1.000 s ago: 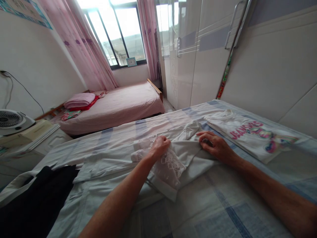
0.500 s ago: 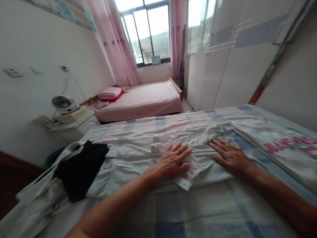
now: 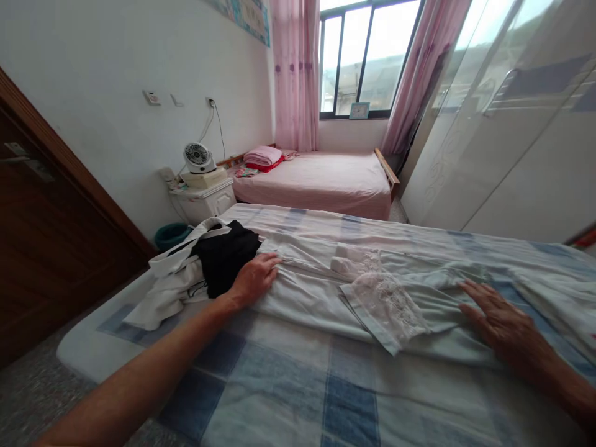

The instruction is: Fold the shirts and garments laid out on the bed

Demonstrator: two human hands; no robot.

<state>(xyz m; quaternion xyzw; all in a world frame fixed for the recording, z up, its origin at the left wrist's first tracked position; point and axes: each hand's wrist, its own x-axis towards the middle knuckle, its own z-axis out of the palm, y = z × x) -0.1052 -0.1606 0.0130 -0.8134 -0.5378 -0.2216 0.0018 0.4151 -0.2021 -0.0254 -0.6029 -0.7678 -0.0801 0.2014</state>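
Note:
A pale greenish-white garment point(image 3: 302, 298) lies spread across the checked bed, with a lace-trimmed white piece point(image 3: 391, 304) lying on its middle. My left hand point(image 3: 254, 280) rests on the garment's left end, fingers stretched out, beside a black cloth point(image 3: 226, 251). At the garment's right end is my right hand point(image 3: 507, 323), its fingers apart and nothing in them; whether it touches the cloth I cannot tell. Left of the black cloth, a white garment point(image 3: 174, 282) sits in a crumpled heap. Another white garment point(image 3: 554, 301) is partly visible at the right edge.
The blue-and-white checked bed point(image 3: 279, 366) fills the foreground. Behind it stand a pink bed point(image 3: 326, 180) and a white nightstand point(image 3: 209, 198) with a fan point(image 3: 198, 157). A green bin point(image 3: 171, 236) is by the brown door point(image 3: 56, 205); wardrobe doors point(image 3: 512, 143) line the right.
My left hand has moved left from the lace piece to the garment's left end. My right hand remains near the right end. The view has turned left, showing the door.

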